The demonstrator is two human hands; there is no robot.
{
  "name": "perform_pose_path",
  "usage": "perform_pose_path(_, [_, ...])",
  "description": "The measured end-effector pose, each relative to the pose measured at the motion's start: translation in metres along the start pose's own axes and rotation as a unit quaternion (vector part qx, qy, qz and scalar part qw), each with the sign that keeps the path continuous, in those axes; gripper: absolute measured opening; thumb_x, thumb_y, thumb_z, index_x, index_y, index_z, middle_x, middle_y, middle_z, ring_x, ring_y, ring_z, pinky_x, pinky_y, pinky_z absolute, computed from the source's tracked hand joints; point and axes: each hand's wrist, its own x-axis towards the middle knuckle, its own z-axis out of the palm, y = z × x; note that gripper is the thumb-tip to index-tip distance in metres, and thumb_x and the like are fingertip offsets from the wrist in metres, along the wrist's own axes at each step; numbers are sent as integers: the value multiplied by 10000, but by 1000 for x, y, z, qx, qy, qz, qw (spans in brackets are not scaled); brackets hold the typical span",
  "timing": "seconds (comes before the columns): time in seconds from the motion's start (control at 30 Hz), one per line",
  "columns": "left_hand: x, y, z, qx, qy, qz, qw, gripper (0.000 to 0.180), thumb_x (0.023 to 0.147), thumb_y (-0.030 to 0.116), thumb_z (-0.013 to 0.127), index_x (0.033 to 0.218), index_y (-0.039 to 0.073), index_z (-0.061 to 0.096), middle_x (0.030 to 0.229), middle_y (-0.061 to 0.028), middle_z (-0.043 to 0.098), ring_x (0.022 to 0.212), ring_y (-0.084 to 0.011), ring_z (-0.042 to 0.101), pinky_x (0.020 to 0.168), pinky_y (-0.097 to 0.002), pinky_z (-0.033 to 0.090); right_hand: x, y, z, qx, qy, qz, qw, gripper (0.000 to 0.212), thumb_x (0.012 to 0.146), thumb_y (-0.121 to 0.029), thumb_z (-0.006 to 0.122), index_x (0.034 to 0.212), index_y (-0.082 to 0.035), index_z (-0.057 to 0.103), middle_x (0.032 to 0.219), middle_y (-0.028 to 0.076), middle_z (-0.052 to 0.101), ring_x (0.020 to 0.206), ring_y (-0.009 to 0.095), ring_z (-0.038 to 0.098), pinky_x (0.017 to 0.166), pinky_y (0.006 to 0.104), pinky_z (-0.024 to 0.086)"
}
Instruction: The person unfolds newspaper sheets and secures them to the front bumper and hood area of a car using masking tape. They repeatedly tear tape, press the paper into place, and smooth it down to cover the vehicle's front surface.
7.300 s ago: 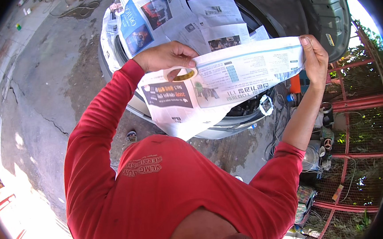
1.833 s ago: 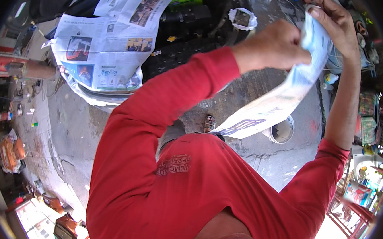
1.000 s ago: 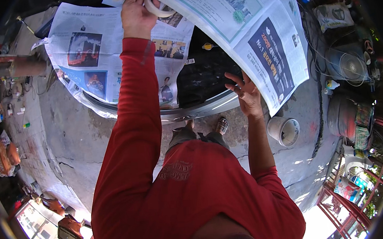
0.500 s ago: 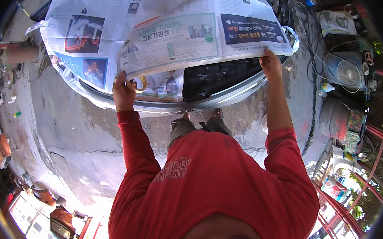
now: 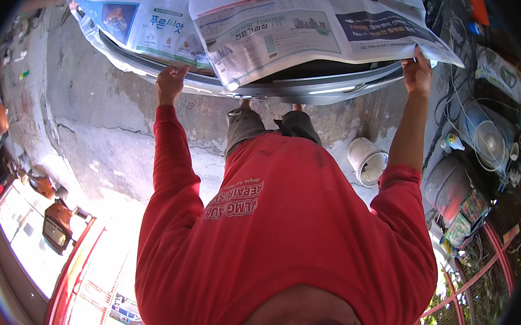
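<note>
A large newspaper sheet (image 5: 288,34) lies draped over a dark opening behind a curved silver car-body edge (image 5: 255,90). My right hand (image 5: 416,74) pinches the sheet's near edge close to its right corner. The sheet's near left corner hangs loose over the silver edge. To the left of that corner, my left hand (image 5: 171,84) is at the silver edge with its fingers drawn together; what they hold, if anything, I cannot make out. Another newspaper sheet (image 5: 163,27) covers the left part, beneath the first.
A white bucket (image 5: 367,158) stands on the concrete floor (image 5: 112,112) by my right forearm. To the right are loose cables (image 5: 454,97), a fan-like round object (image 5: 489,139) and a white sack (image 5: 499,73). Red metal bars (image 5: 499,254) run along the lower right.
The newspaper and silver edge sit higher in view. My left hand has left the sheet's corner and is lower along the edge; the tape roll at it no longer shows. My right hand still pinches the sheet.
</note>
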Motion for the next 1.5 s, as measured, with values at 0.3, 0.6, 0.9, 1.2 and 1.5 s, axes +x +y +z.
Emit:
perform_pose_path(0.3, [-116,4,117,-447,-81,-278,846,661,923,672,669,1188,67,640,923,-80,682,650,-209,632,536,-362,469,0,32,-62,-35,3,103,994,245,946,-104,745,1152,-39,631,961,65,679,791,182,648,614,337,511])
perform_pose_path(0.6, [-99,-1,102,-319,-4,-140,937,267,925,264,784,928,21,673,779,-46,666,577,-123,608,460,-282,441,34,37,-137,-54,84,159,982,242,984,-140,701,1176,-38,596,940,74,645,760,216,674,626,332,573])
perform_pose_path(0.9, [-24,10,3,-259,100,-30,960,267,967,311,709,943,46,693,801,-33,672,630,-96,613,517,-251,454,65,30,-115,-113,-7,217,970,281,959,-128,752,1176,-5,623,1047,109,721,978,230,719,819,330,590])
perform_pose_path(1.2, [-66,-20,9,-278,5,-108,954,204,966,238,745,1069,71,687,869,11,680,706,-92,625,562,-241,432,95,-10,-96,-243,-63,215,944,291,877,-114,846,1102,-22,686,946,48,730,769,111,662,611,235,511])
perform_pose_path(1.5, [-67,-39,33,-337,-19,-118,934,236,928,177,778,1123,85,682,927,19,694,775,-109,642,593,-247,436,123,-28,-112,-337,-103,106,930,299,901,-126,814,1163,-20,717,1034,76,769,885,167,752,724,258,566])
